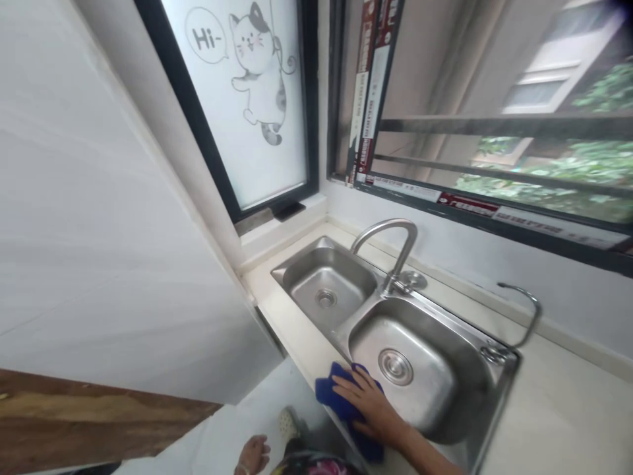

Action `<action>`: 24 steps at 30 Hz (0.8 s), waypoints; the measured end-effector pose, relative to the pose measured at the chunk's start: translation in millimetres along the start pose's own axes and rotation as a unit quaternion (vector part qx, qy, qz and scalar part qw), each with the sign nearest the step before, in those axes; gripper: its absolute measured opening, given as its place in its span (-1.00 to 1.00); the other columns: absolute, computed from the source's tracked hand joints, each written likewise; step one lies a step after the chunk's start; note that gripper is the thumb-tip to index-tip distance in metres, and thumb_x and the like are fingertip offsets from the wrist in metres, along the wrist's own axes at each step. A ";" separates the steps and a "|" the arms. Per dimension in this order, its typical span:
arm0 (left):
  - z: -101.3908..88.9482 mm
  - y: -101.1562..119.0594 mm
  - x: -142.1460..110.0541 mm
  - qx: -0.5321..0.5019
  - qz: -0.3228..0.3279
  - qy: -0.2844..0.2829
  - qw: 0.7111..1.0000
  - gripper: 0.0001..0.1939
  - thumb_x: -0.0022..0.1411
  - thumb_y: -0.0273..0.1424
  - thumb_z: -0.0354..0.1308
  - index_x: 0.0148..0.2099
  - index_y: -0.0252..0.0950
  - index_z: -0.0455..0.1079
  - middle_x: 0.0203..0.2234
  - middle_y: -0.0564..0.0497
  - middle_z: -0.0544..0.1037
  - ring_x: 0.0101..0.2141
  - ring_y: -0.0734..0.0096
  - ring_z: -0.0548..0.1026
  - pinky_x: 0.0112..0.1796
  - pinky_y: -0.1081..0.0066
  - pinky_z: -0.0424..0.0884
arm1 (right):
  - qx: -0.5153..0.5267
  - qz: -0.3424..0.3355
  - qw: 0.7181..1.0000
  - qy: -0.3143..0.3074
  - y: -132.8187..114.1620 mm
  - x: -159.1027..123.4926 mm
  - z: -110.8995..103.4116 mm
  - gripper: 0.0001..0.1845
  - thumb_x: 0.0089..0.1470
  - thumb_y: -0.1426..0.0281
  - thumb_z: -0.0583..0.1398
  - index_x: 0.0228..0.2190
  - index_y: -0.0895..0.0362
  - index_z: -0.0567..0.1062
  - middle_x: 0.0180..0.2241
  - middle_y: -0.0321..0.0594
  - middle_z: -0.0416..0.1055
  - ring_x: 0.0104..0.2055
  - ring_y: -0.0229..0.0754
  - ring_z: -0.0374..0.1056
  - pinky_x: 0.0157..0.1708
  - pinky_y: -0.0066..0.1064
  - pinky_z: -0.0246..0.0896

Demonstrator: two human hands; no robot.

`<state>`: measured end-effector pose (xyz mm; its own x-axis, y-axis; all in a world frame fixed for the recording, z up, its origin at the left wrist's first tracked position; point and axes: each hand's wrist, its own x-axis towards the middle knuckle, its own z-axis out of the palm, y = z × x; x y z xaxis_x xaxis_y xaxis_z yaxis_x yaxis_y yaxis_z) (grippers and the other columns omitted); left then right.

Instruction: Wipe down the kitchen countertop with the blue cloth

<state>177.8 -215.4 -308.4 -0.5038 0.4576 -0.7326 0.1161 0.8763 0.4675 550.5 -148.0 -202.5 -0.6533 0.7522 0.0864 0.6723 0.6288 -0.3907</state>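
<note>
your right hand [368,404] lies flat, fingers spread, on the blue cloth [346,402] at the sink's front rim [341,343] — press evenly, follow the edge; left hand [252,455] hangs loosely curled, empty.

I see a deep blue cloth [346,402] under my right hand [368,404], set against the silver-grey steel sink [459,396]. The counter [558,409] is cream. The frosted white window pane [247,99] carries a grey-and-black cartoon cat, framed in black.

The window pane [247,99] reads "Hi-".
</note>
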 end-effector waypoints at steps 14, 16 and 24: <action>14.6 -48.1 -8.3 -0.097 -0.007 -0.031 0.995 -0.78 0.04 -0.32 0.36 -0.27 -0.29 0.46 -0.49 0.01 0.56 -0.54 0.47 0.52 -0.42 0.45 0.50 | -0.034 -0.066 0.997 0.019 -1.3 -227.0 11.3 -0.11 0.08 -0.14 0.13 0.34 -0.06 0.17 0.33 -0.24 0.17 0.35 0.19 0.10 0.31 0.02 0.03; 1.9 -60.3 -8.0 -0.115 -0.018 -0.012 0.993 -0.82 0.11 -0.35 0.31 -0.24 -0.30 0.47 -0.47 0.00 0.58 -0.54 0.51 0.52 -0.39 0.46 0.51 | -0.043 -0.069 0.996 0.036 -3.3 -229.4 12.1 -0.12 0.09 -0.12 0.13 0.33 -0.03 0.19 0.32 -0.21 0.18 0.35 0.20 0.11 0.32 0.01 0.02; -30.2 -99.5 4.8 -0.137 -0.078 0.000 0.987 -0.90 0.26 -0.48 0.10 -0.21 -0.36 0.44 -0.42 -0.14 0.62 -0.47 0.42 0.60 -0.26 0.43 0.54 | -0.050 -0.006 0.998 0.038 -22.8 -198.3 16.4 -0.18 0.07 0.12 0.16 0.33 0.01 0.17 0.35 -0.17 0.13 0.40 0.19 -0.02 0.35 0.12 -0.17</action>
<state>138.0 -305.0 -343.5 -0.4979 0.3198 -0.8062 -0.1997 0.8623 0.4654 659.0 -314.7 -225.7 -0.6356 0.7549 0.1617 0.6988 0.6516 -0.2952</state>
